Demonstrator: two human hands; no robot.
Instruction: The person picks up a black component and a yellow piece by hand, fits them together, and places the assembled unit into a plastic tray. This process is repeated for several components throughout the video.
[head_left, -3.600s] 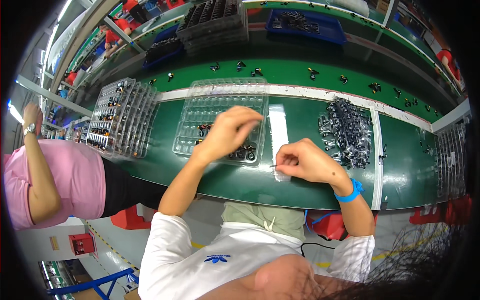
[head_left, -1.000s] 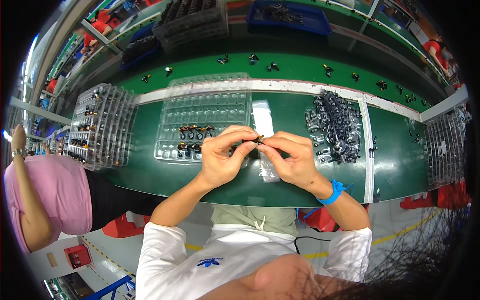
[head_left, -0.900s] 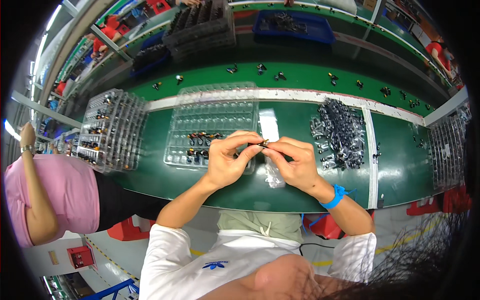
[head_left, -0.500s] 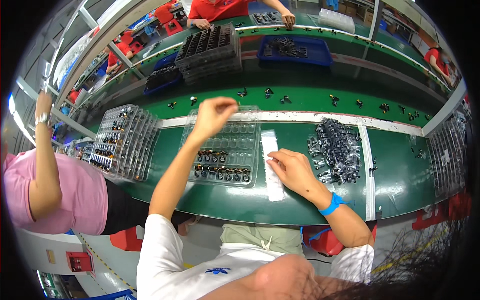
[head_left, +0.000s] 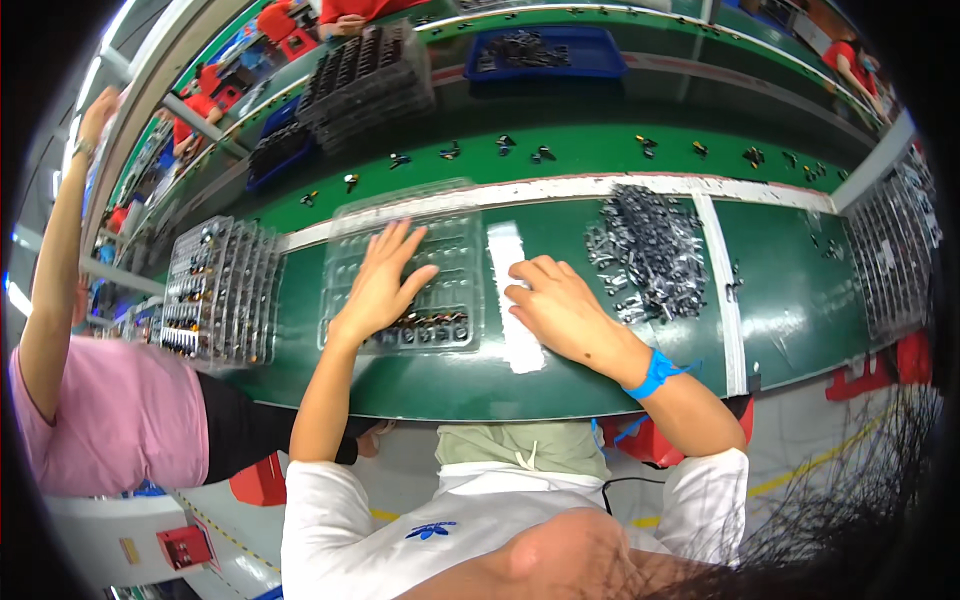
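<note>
My left hand [head_left: 382, 283] is open, its fingers spread over a clear plastic tray [head_left: 463, 285] with moulded pockets. Small dark parts with gold-coloured bits [head_left: 440, 330] fill pockets in the tray's near rows; my hand hides part of them. To the right of the tray lies a narrow white strip [head_left: 525, 350], slightly shiny. My right hand [head_left: 568, 312], a blue band at its wrist, rests on the strip's right edge with fingers bent and a little apart. I see nothing held in it. Right of that hand lies a heap of small black parts [head_left: 650, 255].
Stacked clear trays stand at the left [head_left: 215, 290] and far right [head_left: 885, 265]. Small parts [head_left: 505, 146] lie spaced along the green belt [head_left: 590, 150] beyond the white rail. Farther back are a blue tray [head_left: 545, 68] and filled trays [head_left: 365, 85]. A person in pink [head_left: 130, 410] stands at left.
My left hand has come down from above the tray's far edge and spread its fingers over the pockets. My right hand stays by the white strip. The view has shifted.
</note>
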